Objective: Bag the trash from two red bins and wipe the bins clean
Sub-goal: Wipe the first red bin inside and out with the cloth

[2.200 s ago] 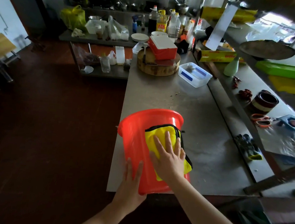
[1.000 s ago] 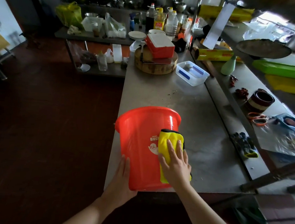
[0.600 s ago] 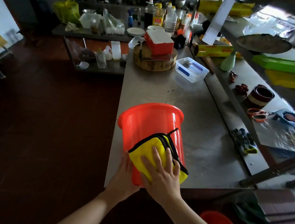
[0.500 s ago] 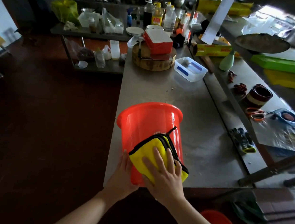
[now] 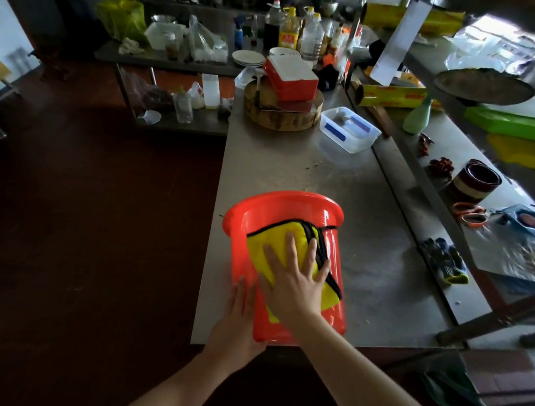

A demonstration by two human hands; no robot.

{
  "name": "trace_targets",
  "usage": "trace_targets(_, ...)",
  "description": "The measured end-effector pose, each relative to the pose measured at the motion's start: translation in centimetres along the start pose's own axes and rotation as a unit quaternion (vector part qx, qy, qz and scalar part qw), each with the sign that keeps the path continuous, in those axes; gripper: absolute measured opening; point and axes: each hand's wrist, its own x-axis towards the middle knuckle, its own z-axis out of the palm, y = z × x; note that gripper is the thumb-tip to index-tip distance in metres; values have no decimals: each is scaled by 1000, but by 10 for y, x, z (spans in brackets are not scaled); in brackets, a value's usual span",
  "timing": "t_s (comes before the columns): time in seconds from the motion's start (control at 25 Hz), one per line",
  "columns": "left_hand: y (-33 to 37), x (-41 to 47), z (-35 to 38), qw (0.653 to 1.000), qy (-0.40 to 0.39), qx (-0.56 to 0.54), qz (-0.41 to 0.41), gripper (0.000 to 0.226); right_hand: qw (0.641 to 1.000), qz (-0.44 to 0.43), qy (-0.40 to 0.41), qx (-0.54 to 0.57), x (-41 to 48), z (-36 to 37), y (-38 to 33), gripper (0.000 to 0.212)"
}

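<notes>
Red bin (image 5: 335, 256) at tabletop (image 5: 294, 173) near-left corner, long axis running away from person: rim far, base at near edge. Right hand (image 5: 295, 282) flat, fingers straight, presses yellow cloth (image 5: 265, 250) on bin wall. Left hand (image 5: 234, 325), fingers straight, braces wall's left side near base.

A dark red-brown floor (image 5: 81, 236) is spreading out left of the left grip (image 5: 237, 325). Beyond the right grip (image 5: 295, 285), a long steel surface (image 5: 294, 173) is running away toward a cluttered steel rack (image 5: 187, 65), which is standing in the dim far end. Right of that grip, a raised steel shelf (image 5: 463, 144) is catching daylight (image 5: 497, 32) that is glaring in high above it.
</notes>
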Motion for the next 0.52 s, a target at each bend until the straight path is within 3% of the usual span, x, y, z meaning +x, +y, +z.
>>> trace_targets(0.24, -1, -2, -1, 998, -16, -44, -43, 124, 999, 43, -24, 20, 75, -15, -11, 64)
trace_targets(0.4, -5, -2, -3, 998, -21, -33, -40, 124, 1000, 18, -4, 11, 38, -4, -10, 61)
trace_targets(0.52, -7, 2, -4, 1000, 16, 9, 15, 125, 1000, 14, 24, 1, -18, 11, 2, 61)
